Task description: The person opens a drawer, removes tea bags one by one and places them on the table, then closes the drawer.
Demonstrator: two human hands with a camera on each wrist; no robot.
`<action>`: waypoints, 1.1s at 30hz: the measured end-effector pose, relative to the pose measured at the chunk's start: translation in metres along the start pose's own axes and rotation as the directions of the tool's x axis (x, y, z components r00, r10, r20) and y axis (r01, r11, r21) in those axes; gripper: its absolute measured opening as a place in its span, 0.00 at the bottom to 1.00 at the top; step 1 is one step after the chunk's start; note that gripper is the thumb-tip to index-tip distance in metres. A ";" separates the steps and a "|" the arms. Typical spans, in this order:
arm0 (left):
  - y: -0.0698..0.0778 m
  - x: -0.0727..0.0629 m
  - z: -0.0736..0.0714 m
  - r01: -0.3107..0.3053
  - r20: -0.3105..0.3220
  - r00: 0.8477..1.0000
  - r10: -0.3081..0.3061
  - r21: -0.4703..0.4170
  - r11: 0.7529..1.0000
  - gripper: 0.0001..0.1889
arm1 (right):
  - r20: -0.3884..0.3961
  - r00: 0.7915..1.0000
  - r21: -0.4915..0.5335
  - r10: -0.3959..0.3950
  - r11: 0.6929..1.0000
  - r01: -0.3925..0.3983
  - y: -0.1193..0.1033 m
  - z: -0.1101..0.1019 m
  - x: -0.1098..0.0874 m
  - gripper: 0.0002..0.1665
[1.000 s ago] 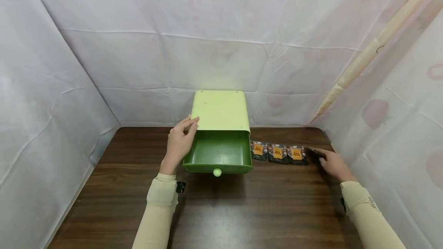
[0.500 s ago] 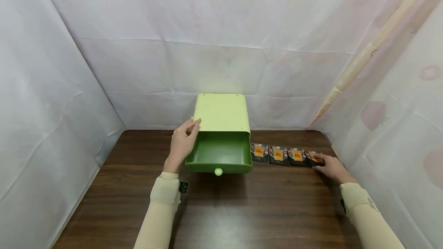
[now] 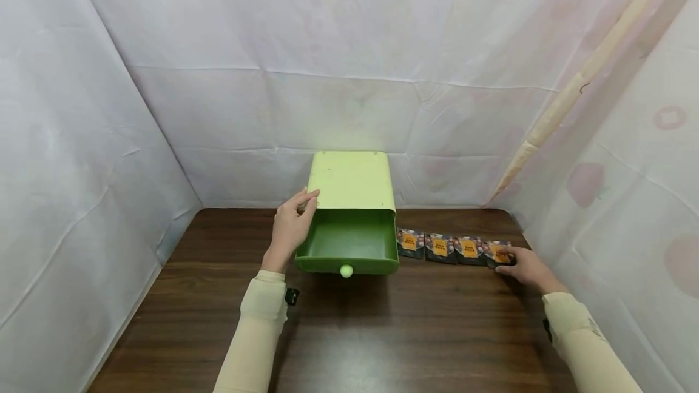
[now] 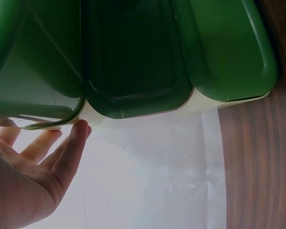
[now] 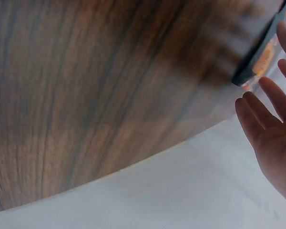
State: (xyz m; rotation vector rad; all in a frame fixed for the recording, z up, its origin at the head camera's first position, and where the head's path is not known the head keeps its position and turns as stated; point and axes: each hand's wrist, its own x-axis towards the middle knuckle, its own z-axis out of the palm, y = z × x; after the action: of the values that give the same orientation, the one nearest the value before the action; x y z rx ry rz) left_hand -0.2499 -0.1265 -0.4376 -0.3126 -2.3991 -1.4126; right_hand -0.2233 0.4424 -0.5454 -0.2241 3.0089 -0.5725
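A light-green mini drawer cabinet (image 3: 352, 179) stands at the back, its dark-green top drawer (image 3: 349, 264) pulled out, with nothing seen inside. My left hand (image 3: 290, 223) touches the cabinet's upper left front corner, fingers loosely bent along the edge; the left wrist view shows the fingertips at the side beside the drawer. On the right, several black sachets with orange labels lie side by side. My right hand (image 3: 526, 267) is at the rightmost sachet (image 3: 496, 253), fingertips over its right edge. The right wrist view shows that hand's fingers spread, with the sachet (image 5: 264, 59) partly cut off.
The sachet row starts with a sachet (image 3: 410, 243) close by the drawer's right side. Below the top drawer, a middle drawer (image 4: 138, 57) and a bottom drawer (image 4: 229, 47) are pushed in. White sheets (image 3: 218, 96) hang around the brown wooden table (image 3: 437, 332).
The right hand has laid the dark sachet flat at the right end of the row and shifted slightly along it. The left hand keeps its place on the cabinet; the head view has tilted a little.
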 end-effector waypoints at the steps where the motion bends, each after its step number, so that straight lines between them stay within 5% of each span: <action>1: 0.000 0.000 0.000 -0.002 -0.001 1.000 0.002 -0.002 1.000 0.19 | -0.009 1.000 0.000 -0.003 1.000 0.003 -0.002 -0.002 -0.001 0.33; 10: -0.001 0.000 -0.001 -0.003 -0.016 1.000 0.003 0.004 1.000 0.19 | -0.141 0.988 0.093 -0.065 0.993 0.079 -0.044 -0.030 0.001 0.31; 18: 0.003 0.000 -0.001 0.011 -0.020 1.000 -0.011 0.025 1.000 0.18 | -0.232 0.955 0.046 -0.183 0.979 0.199 -0.109 -0.062 0.003 0.25; 23: 0.003 0.001 -0.003 0.015 -0.026 1.000 -0.014 0.029 0.999 0.18 | -0.270 0.915 0.010 -0.301 0.949 0.315 -0.161 -0.080 0.002 0.21; 33: -0.002 0.004 -0.006 0.033 0.000 0.999 -0.033 0.021 0.999 0.18 | -0.332 0.801 -0.088 -0.498 0.862 0.500 -0.248 -0.086 0.012 0.09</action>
State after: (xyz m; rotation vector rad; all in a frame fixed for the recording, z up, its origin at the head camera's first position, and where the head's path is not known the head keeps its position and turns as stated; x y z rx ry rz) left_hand -0.2536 -0.1332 -0.4350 -0.2693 -2.4281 -1.3999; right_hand -0.2114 0.2429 -0.3744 -1.0523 3.2765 -0.7181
